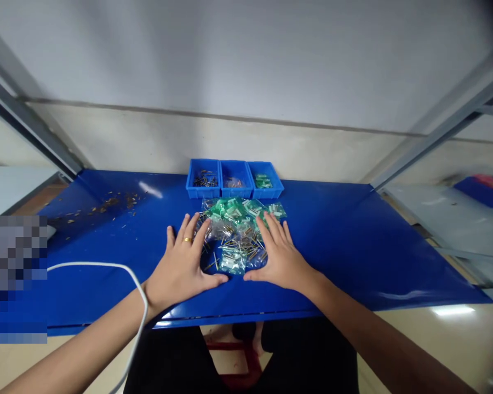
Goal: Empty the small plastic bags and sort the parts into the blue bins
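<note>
A loose heap of small clear and green plastic bags (233,260) and thin metal pins (250,241) lies in the middle of the blue table. My left hand (184,262) rests at the heap's left side, fingers spread, a ring on one finger. At the right side of the heap is my right hand (282,257), its fingers also stretched out. Both palms face inward around the heap, thumbs at its near edge. Neither hand grips anything that I can see. Some fingertips touch or nearly touch the outer bags.
Behind the heap stand three blue bins: the left bin (203,191) with dark metal pieces, the middle bin (236,191) with small pieces, the right bin (267,192) with green packets. Brown debris (110,204) is scattered at left. A white cable (137,282) crosses my left forearm.
</note>
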Action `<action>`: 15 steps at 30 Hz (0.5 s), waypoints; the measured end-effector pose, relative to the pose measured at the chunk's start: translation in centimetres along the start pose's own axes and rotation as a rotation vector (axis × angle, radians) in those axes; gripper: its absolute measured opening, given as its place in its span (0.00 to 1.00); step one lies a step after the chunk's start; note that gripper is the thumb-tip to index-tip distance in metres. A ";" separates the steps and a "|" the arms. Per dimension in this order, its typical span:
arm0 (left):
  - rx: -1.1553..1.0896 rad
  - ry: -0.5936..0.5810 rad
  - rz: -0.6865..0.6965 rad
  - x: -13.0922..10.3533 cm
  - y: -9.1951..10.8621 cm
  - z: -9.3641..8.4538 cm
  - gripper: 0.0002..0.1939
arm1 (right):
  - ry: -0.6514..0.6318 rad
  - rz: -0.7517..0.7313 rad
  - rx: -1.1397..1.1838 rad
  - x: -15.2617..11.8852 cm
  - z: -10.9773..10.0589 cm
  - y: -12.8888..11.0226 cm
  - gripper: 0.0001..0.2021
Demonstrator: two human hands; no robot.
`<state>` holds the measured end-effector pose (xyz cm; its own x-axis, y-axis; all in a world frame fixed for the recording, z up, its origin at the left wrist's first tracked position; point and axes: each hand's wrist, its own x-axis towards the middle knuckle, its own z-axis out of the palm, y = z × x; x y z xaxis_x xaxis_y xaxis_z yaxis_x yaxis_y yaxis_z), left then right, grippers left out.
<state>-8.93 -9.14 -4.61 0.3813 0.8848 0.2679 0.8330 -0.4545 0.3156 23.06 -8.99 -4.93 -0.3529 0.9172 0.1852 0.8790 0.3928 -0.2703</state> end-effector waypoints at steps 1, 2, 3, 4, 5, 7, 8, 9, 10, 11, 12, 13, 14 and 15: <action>-0.001 -0.008 0.020 0.5 0.3 0.3 0.76 | -0.003 -0.023 0.004 0.8 0.1 0.1 0.79; -0.003 -0.016 0.034 0.9 0.6 0.6 0.76 | -0.005 -0.046 0.013 1.6 0.2 0.2 0.74; -0.004 -0.021 0.040 1.5 0.9 1.0 0.76 | 0.002 -0.068 0.024 2.3 0.3 0.3 0.69; -0.007 -0.020 0.036 2.0 1.1 1.3 0.75 | 0.015 -0.093 0.034 2.9 0.3 0.4 0.62; -0.012 -0.012 0.033 2.4 1.2 1.7 0.75 | 0.033 -0.123 0.042 3.6 0.3 0.6 0.55; -0.035 0.018 0.033 3.3 1.2 2.4 0.72 | 0.068 -0.194 0.045 4.8 0.1 0.7 0.42; -0.052 0.037 0.043 3.7 1.2 2.7 0.70 | 0.086 -0.220 0.043 5.5 0.0 0.8 0.37; -0.070 0.056 0.056 4.2 1.1 2.9 0.68 | 0.102 -0.236 0.040 6.1 -0.1 0.7 0.33; -0.082 0.072 0.068 4.6 1.2 3.1 0.66 | 0.116 -0.247 0.034 6.7 -0.2 0.7 0.30; -0.083 0.083 0.076 5.0 1.2 3.2 0.62 | 0.131 -0.255 0.028 7.3 -0.2 0.7 0.27; -0.072 0.090 0.076 5.4 1.3 3.3 0.58 | 0.148 -0.263 0.021 7.7 -0.2 0.6 0.24; -0.051 0.096 0.067 5.8 1.5 3.3 0.53 | 0.166 -0.272 0.016 8.2 -0.2 0.6 0.21; -0.024 0.102 0.053 6.2 1.7 3.3 0.49 | 0.182 -0.282 0.012 8.5 -0.2 0.6 0.18; 0.003 0.110 0.038 6.6 1.9 3.2 0.45 | 0.197 -0.289 0.010 8.7 -0.1 0.5 0.15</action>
<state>-3.59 -3.83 -5.17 0.3668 0.8501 0.3778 0.8199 -0.4873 0.3005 20.50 -0.79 -3.33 -0.5175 0.7374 0.4341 0.7479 0.6363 -0.1892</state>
